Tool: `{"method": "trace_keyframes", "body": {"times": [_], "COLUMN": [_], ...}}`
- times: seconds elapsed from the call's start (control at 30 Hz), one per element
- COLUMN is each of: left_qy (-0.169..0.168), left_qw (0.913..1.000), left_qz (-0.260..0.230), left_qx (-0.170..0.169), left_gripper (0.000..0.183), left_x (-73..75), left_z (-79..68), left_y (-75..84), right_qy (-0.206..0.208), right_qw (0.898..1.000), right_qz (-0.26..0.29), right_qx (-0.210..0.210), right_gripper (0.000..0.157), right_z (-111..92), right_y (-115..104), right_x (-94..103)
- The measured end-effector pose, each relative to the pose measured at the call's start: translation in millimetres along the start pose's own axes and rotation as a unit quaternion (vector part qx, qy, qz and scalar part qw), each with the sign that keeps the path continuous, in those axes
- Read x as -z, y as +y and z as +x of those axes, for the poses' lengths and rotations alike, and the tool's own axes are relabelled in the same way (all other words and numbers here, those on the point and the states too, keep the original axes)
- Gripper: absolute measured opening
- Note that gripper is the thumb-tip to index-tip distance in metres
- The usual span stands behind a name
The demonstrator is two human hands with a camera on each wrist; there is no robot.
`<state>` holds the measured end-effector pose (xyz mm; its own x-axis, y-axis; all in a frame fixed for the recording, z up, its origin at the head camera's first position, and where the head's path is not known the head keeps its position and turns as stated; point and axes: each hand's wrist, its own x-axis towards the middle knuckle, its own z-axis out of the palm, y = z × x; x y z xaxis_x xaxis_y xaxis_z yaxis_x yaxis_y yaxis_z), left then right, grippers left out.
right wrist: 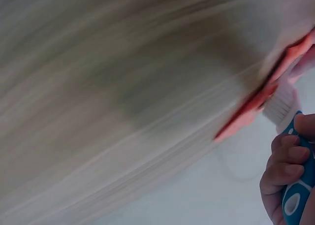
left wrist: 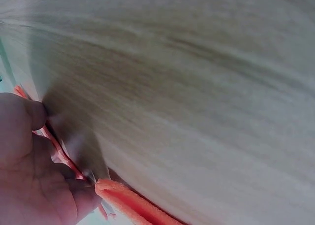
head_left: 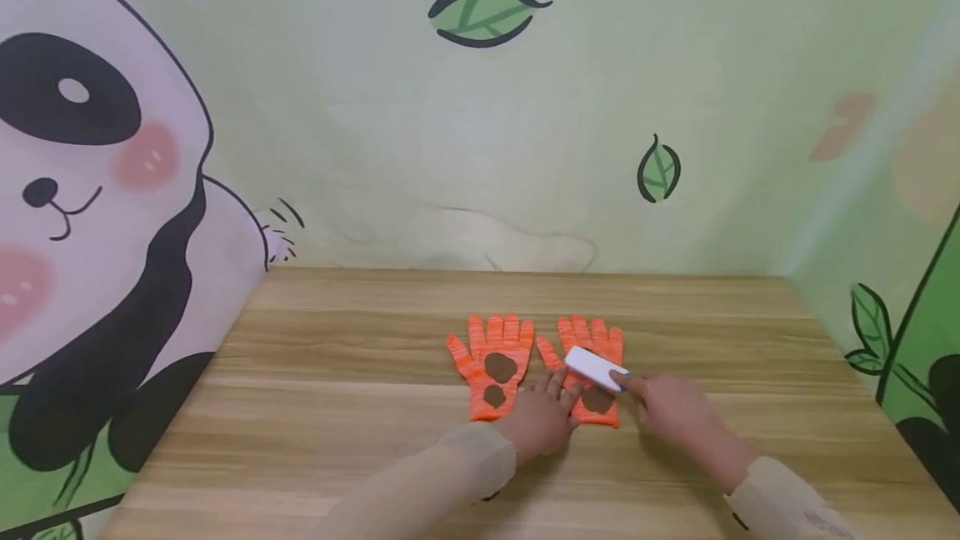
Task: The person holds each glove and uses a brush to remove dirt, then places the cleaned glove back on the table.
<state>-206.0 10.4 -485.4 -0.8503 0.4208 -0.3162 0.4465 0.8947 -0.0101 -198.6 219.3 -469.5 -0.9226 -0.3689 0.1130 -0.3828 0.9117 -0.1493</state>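
Note:
Two orange knit gloves with brown patches lie flat, fingers pointing away: the left glove (head_left: 482,365) and the right glove (head_left: 600,413). My left hand (head_left: 542,417) rests on the near left edge of the right glove, its fingers spread. My right hand (head_left: 678,411) grips the blue handle (right wrist: 299,190) of a scrubbing brush (head_left: 596,367). The brush's white head lies over the palm of the right glove and hides part of its upper patch. In the right wrist view its white bristles (right wrist: 278,107) face the glove. The left wrist view shows a glove cuff (left wrist: 133,203) beside my hand.
The gloves lie on a wood-grain table (head_left: 337,340). Behind it hangs a pale green backdrop (head_left: 360,132) printed with leaves, and a large printed panda (head_left: 172,98) is at the left. The table's far edge meets the backdrop.

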Motion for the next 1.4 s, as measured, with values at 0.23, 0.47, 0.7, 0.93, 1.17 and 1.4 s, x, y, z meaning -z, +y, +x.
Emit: {"method": "trace_keyframes", "body": {"times": [0.23,0.47,0.7,0.93,1.17,1.4], "left_qy": [-0.009,-0.007,-0.007,-0.012,-0.012,-0.004], "left_qw": [0.9998,0.9999,0.9999,0.9999,0.9999,1.0], "left_qz": [0.015,0.016,0.014,0.004,0.003,0.005], "left_qx": [0.002,0.002,0.004,0.009,0.006,-0.001], "left_gripper": [0.057,0.057,0.057,0.057,0.058,0.057], "left_x": [0.3,-0.8,0.1,1.3,-0.1,-0.9], "left_z": [0.8,1.9,1.4,1.1,1.2,0.4], "left_y": [1.6,1.9,2.3,2.6,0.9,0.5], "right_qy": [0.019,0.025,0.032,0.011,-0.005,-0.004], "right_qw": [0.999,1.0,0.999,1.0,0.999,0.999], "right_qz": [0.016,-0.008,-0.015,-0.023,-0.013,-0.05], "right_qx": [-0.041,0.006,0.015,-0.011,-0.039,-0.01], "right_gripper": [0.043,0.038,0.038,0.039,0.045,0.044], "right_z": [1,-2,2,5,4,-5], "right_y": [15,12,7,4,11,11], "right_x": [2.2,-0.5,-2.3,1.4,5.9,7.8]}}
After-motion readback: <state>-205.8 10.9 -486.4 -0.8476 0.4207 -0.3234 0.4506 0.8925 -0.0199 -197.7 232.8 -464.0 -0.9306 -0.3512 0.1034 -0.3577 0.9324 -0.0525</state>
